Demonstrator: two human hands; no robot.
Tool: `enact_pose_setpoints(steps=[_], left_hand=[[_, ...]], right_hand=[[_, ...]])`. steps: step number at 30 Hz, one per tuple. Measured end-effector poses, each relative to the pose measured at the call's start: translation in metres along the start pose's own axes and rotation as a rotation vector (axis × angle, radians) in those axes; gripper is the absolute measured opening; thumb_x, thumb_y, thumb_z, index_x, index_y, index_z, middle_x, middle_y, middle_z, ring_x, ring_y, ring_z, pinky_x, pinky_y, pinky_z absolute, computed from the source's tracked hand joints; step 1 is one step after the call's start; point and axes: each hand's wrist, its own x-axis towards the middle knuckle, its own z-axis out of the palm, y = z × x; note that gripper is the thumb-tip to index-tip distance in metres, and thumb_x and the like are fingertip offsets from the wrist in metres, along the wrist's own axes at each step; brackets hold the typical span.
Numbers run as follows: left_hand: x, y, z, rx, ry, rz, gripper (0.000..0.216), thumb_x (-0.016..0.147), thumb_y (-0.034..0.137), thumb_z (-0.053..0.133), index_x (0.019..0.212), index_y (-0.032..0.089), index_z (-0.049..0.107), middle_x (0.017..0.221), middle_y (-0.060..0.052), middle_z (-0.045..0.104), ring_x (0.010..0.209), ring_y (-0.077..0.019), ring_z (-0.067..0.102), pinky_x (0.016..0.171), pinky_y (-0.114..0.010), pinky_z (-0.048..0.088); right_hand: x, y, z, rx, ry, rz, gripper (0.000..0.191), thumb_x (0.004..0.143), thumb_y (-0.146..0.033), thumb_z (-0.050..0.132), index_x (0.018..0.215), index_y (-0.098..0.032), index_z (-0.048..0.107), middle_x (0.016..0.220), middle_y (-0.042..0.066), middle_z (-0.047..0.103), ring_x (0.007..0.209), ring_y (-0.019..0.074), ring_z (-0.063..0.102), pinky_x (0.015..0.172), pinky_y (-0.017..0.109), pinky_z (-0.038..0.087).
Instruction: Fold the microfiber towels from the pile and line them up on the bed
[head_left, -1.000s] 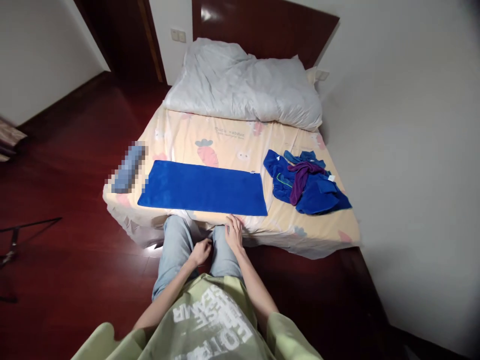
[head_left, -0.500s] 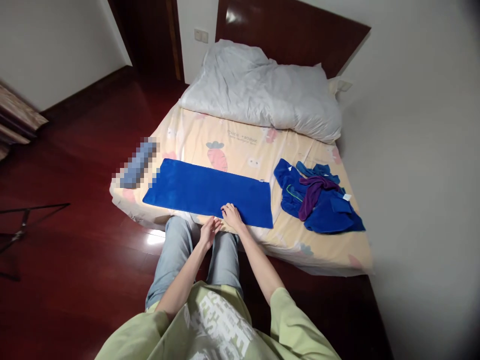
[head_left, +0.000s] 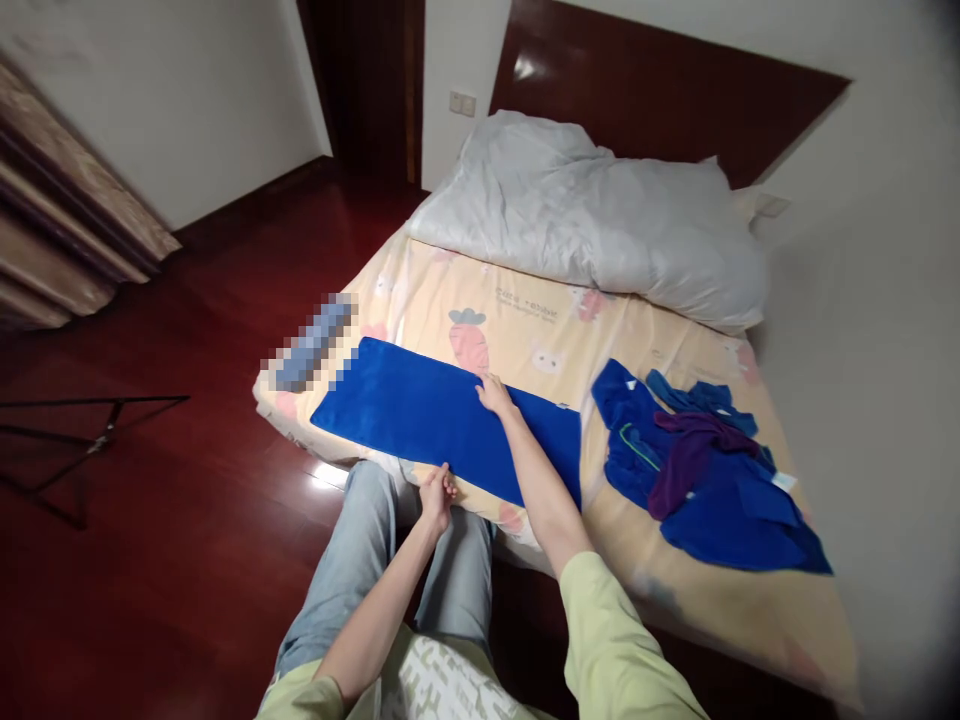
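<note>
A blue towel [head_left: 420, 400] lies spread in a long flat rectangle across the near part of the bed, with a small label at its far edge. My left hand [head_left: 438, 494] is closed at the middle of the near edge, thumb and finger pinching the cloth there. Reaching across the towel, my right hand [head_left: 495, 394] has its fingers pinched on the far edge, roughly opposite the left. To the right sits a loose heap of crumpled blue cloths [head_left: 727, 525] with a purple cloth [head_left: 690, 455] on top.
A rolled blue-grey bundle [head_left: 311, 345], partly pixelated, rests at the bed's left edge. A grey-white quilt [head_left: 600, 210] is bunched by the headboard [head_left: 660, 85]. The bed sheet [head_left: 405, 285] has carrot prints. On the floor at left stand thin black stand legs [head_left: 105, 435].
My right hand has moved from the towel's near edge to its far edge. The left hand has closed at the near edge. The view has shifted, so everything sits further right.
</note>
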Motion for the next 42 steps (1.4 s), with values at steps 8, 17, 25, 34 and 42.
enact_pose_setpoints(steps=[8,17,25,34,42], left_hand=[[-0.005,-0.023,-0.013,0.027,0.085,0.115,0.052,0.058,0.055,0.095,0.071,0.019,0.059,0.049,0.007,0.045,0.043,-0.0080,0.044,0.046,-0.021,0.038],[-0.011,-0.019,-0.007,0.151,0.181,0.248,0.046,0.064,0.051,0.092,0.082,0.018,0.067,0.069,-0.003,0.065,0.057,-0.0126,0.059,0.056,-0.025,0.049],[-0.018,-0.019,0.000,0.099,0.201,0.338,0.051,0.067,0.054,0.089,0.086,0.023,0.053,0.066,0.000,0.062,0.058,-0.0156,0.064,0.050,-0.024,0.045],[-0.033,0.003,-0.005,0.360,0.219,0.655,0.041,0.080,0.053,0.079,0.100,0.018,0.073,0.094,-0.009,0.073,0.083,-0.0175,0.070,0.074,-0.026,0.054],[-0.054,0.091,-0.003,0.567,0.149,0.931,0.035,0.089,0.050,0.068,0.104,0.020,0.077,0.105,-0.009,0.077,0.090,-0.0204,0.071,0.084,-0.032,0.055]], right_hand=[[0.053,0.014,0.007,0.016,-0.060,0.013,0.033,0.097,-0.027,0.060,0.124,-0.016,0.075,0.128,0.018,0.072,0.125,0.0330,0.062,0.106,0.045,0.049],[0.059,0.019,0.009,0.240,-0.046,-0.059,0.029,0.093,-0.023,0.062,0.117,-0.014,0.076,0.098,0.009,0.081,0.096,0.0202,0.073,0.090,0.030,0.054],[0.055,0.019,-0.005,0.483,0.015,-0.089,0.024,0.085,-0.022,0.064,0.105,-0.014,0.074,0.087,0.007,0.079,0.086,0.0189,0.071,0.087,0.030,0.054],[0.046,0.013,-0.027,0.785,0.142,-0.091,0.014,0.077,-0.025,0.063,0.085,-0.016,0.071,0.081,0.005,0.074,0.077,0.0180,0.068,0.076,0.028,0.055],[-0.015,0.023,-0.111,1.041,0.350,-0.071,0.022,0.071,-0.035,0.081,0.081,-0.017,0.073,0.089,0.007,0.077,0.088,0.0194,0.071,0.088,0.032,0.056]])
